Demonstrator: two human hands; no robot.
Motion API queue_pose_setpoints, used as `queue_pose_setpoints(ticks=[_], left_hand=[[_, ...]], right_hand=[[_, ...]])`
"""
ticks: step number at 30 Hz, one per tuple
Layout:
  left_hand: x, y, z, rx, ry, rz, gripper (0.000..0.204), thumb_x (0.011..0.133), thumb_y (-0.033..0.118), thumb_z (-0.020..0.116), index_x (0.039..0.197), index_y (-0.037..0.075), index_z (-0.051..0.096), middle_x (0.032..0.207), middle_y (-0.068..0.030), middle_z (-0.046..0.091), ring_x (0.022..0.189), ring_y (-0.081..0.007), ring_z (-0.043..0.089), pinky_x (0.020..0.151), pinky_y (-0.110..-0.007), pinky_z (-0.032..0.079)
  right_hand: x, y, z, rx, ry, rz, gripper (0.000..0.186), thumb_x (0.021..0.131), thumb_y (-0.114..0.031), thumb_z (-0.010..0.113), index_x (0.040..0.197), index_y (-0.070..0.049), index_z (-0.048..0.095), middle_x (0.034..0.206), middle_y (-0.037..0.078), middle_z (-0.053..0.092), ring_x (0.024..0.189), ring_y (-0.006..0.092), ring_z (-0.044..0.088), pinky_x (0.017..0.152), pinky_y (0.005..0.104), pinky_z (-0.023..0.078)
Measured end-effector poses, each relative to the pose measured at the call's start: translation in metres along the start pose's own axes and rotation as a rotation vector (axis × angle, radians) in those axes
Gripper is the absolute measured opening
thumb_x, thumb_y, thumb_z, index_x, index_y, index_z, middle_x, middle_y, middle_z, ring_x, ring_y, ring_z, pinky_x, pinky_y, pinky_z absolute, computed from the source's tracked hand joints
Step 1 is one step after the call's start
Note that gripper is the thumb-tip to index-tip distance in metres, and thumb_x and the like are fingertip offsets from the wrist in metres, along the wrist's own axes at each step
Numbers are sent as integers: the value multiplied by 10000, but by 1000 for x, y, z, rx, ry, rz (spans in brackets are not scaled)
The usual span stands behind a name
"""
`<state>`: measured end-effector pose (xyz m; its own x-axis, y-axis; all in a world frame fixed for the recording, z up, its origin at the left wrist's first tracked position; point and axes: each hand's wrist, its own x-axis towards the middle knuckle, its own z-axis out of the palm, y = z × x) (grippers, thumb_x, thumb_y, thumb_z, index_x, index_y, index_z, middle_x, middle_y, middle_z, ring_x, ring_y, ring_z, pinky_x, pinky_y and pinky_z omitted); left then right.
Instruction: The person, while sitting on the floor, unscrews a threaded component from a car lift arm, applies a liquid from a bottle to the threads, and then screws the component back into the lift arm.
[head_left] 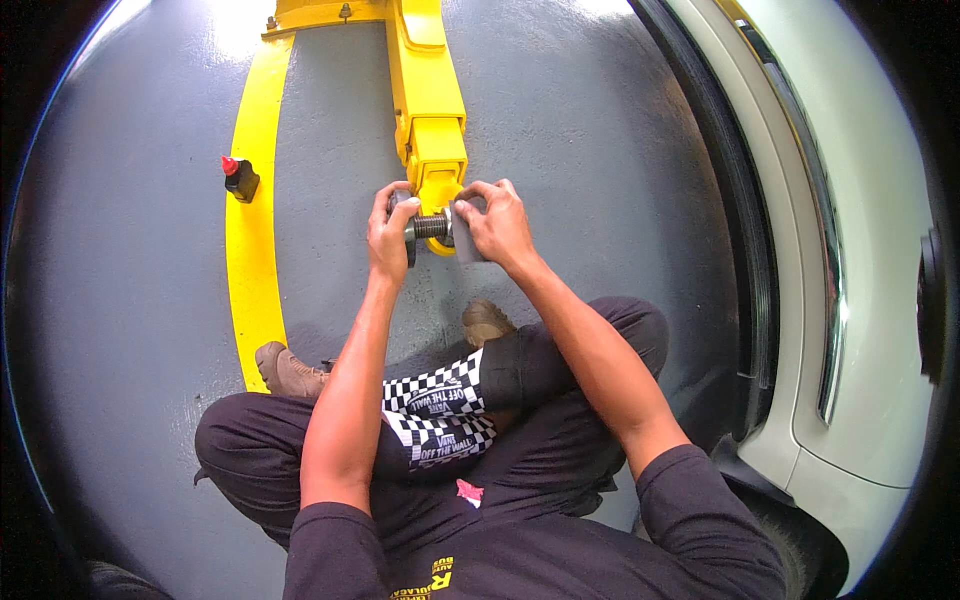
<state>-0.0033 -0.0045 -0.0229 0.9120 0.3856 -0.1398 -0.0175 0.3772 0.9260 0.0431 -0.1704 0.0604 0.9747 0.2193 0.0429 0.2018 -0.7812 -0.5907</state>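
The left hand grips the dark end of a threaded metal piece, held sideways over the ringed tip of a yellow arm; the right hand pinches a grey flat piece at its opposite end. A red-capped black bottle stands on the yellow floor stripe.

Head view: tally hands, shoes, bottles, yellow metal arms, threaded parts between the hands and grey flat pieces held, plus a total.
Left hand and right hand: 2
Brown shoes: 2
Black bottle: 1
Yellow metal arm: 1
Threaded part: 1
Grey flat piece: 1
Total: 8
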Motion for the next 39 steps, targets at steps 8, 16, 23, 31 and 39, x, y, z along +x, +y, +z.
queue_pose_setpoints(ticks=[8, 16, 23, 31, 39], left_hand=[[1, 1, -4, 22, -5, -21, 438, 936, 272, 691, 1300, 27, 685, 1054, -56, 634, 931, -151, 599, 862, -302, 509], [7, -5, 4, 84, -16, 52, 459, 954, 328, 634, 1339, 80, 668, 1022, -16, 627, 795, -93, 608, 630, -261, 478], [6, -4, 1, 76, 4, 43, 467, 950, 332, 636, 1342, 80, 671, 994, -14, 630, 797, -94, 612, 634, -267, 488], [1, -1, -9, 58, 18, 20, 447, 927, 290, 699, 1284, 22, 690, 1004, -41, 626, 915, -145, 592, 850, -308, 502], [2, 2, -7, 84, 0, 14, 472, 930, 311, 666, 1320, 46, 682, 1012, -35, 622, 857, -128, 598, 740, -291, 495]], right_hand=[[-5, -2, -4, -18, -24, -129, 233, 911, -195, 811, 1090, -45, 808, 1125, 231, 643, 1058, 400, 677, 949, 486, 562], [24, 15, -6, -29, -88, -126, 247, 916, -228, 840, 1066, -40, 784, 1025, 205, 645, 987, 370, 677, 897, 463, 555], [8, 7, -2, -43, -54, -151, 272, 947, -241, 778, 1113, -26, 750, 1038, 231, 641, 996, 408, 675, 906, 495, 552], [-7, -5, 2, 8, -69, -113, 243, 957, -203, 742, 1096, -4, 729, 1101, 284, 629, 1042, 478, 663, 940, 549, 554], [8, 6, 7, -19, -83, -69, 274, 951, -246, 754, 1058, 2, 706, 1022, 238, 639, 1011, 412, 662, 927, 502, 541]])
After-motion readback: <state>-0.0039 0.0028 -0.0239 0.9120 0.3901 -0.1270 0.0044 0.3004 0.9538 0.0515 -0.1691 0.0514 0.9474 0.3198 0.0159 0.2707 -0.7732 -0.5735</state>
